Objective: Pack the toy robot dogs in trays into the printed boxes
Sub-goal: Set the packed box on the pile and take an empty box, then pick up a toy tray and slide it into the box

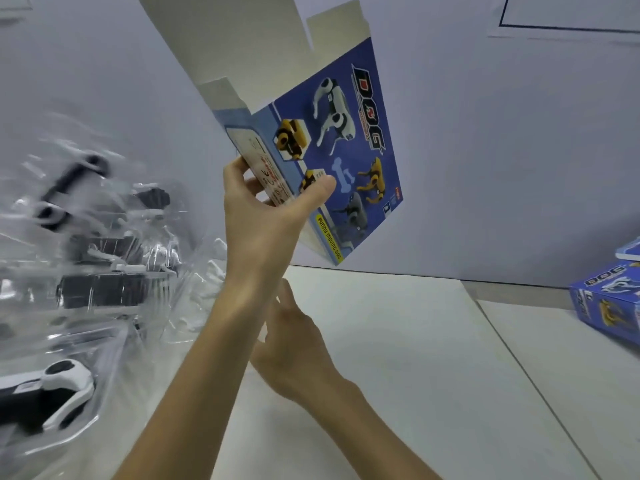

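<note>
My left hand (pixel 273 206) holds up a blue printed box (pixel 349 161) showing robot dogs, thumb on the printed front and fingers round its narrow side. The box is tilted above the table, its white top flaps open. My right hand (pixel 294 344) hovers low over the table with relaxed fingers pointing up and left, partly hidden behind my left forearm and holding nothing that I can see. To the left lie clear plastic trays (pixel 104 271), blurred, with black and white toy robot dogs in them. Another toy dog in a tray (pixel 62 382) is at the lower left.
Two more printed blue boxes (pixel 609 303) lie at the right edge of the white table (pixel 433 358). A pale wall stands close behind the table.
</note>
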The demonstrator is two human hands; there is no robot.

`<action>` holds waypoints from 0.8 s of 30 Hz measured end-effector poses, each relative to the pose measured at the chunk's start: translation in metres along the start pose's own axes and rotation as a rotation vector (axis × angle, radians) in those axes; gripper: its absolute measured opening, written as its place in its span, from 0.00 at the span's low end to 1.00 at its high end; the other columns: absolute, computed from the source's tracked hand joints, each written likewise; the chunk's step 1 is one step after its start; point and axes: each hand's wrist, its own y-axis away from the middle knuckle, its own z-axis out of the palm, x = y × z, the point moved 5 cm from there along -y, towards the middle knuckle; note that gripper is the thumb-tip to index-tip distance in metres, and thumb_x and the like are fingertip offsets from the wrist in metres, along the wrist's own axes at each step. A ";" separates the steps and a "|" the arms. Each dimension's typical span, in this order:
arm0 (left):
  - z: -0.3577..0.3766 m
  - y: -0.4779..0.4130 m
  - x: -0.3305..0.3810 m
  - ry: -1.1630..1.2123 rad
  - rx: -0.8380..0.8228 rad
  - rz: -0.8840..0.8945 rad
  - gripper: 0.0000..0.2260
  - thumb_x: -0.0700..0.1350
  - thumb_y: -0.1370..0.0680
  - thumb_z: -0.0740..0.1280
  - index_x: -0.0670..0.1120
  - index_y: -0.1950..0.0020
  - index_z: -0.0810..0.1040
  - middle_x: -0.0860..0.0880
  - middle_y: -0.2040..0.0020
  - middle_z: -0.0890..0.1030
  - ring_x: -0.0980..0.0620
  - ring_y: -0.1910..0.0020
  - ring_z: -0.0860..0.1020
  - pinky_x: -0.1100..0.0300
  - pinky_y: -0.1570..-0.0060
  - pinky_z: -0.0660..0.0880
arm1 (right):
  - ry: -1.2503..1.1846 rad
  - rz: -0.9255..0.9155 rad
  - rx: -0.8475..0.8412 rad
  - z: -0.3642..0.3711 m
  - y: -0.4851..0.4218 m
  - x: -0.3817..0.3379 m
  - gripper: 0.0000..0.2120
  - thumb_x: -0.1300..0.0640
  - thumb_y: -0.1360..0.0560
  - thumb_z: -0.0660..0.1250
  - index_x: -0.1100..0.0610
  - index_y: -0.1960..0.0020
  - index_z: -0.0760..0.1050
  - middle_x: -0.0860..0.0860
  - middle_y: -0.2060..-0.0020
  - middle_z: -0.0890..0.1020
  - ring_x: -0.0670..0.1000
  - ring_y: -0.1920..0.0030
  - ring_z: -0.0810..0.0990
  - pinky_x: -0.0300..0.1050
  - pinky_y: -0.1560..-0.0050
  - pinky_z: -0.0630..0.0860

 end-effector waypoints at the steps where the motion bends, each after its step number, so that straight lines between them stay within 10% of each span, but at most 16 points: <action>1: -0.002 -0.001 0.001 -0.001 0.004 0.001 0.30 0.52 0.31 0.79 0.54 0.35 0.68 0.54 0.42 0.80 0.53 0.44 0.81 0.60 0.48 0.79 | 0.011 -0.017 0.005 0.003 -0.001 0.001 0.17 0.50 0.21 0.63 0.42 0.37 0.60 0.42 0.35 0.67 0.55 0.53 0.79 0.53 0.51 0.77; 12: -0.009 -0.002 0.011 0.079 0.045 0.029 0.26 0.51 0.31 0.79 0.56 0.40 0.69 0.55 0.45 0.81 0.58 0.49 0.83 0.54 0.44 0.80 | -0.162 0.066 0.228 -0.059 -0.002 0.047 0.12 0.63 0.22 0.68 0.46 0.53 0.81 0.41 0.51 0.77 0.42 0.61 0.79 0.31 0.57 0.72; 17: -0.008 -0.002 0.004 0.083 0.033 0.034 0.26 0.50 0.31 0.79 0.56 0.40 0.68 0.53 0.42 0.80 0.56 0.49 0.83 0.58 0.48 0.79 | -0.145 0.123 0.361 -0.122 0.006 0.072 0.18 0.72 0.25 0.58 0.50 0.56 0.75 0.47 0.50 0.74 0.46 0.55 0.77 0.52 0.45 0.78; 24: -0.001 -0.001 -0.022 0.031 0.000 -0.084 0.33 0.57 0.39 0.78 0.56 0.38 0.68 0.55 0.41 0.78 0.56 0.43 0.80 0.55 0.44 0.78 | -0.175 0.335 0.596 -0.205 0.040 0.136 0.13 0.61 0.33 0.55 0.53 0.71 0.75 0.58 0.59 0.76 0.59 0.59 0.77 0.49 0.60 0.78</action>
